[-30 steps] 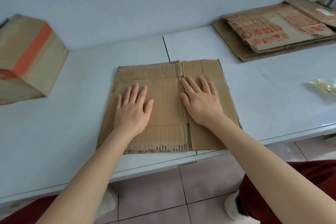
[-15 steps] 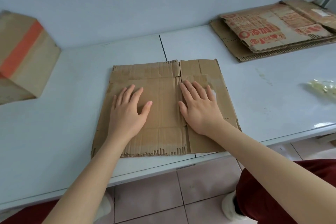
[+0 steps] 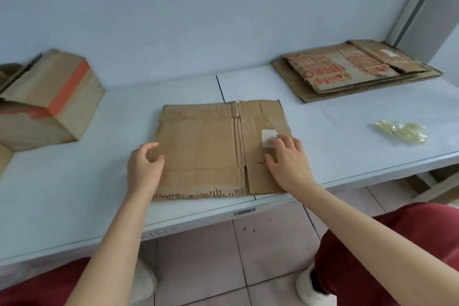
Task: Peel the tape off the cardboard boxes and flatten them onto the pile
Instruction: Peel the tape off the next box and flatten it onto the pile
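Box (image 3: 203,146) flat on table (image 3: 335,136), left grip (image 3: 145,166) pinching its edge, right grip (image 3: 288,159) atop, fingers bent, hold unclear

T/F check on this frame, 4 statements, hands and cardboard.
1. The flattened box lies on the table, apart from the pile. True.
2. The right hand holds the tape wad. False: it rests on the flattened box, fingertips at a white label; the wad lies alone, farther right.
3. A taped box with an orange strip stands at the left, not flattened. True.
4. The left hand rests on the pile. False: it is at the flattened box's left edge.
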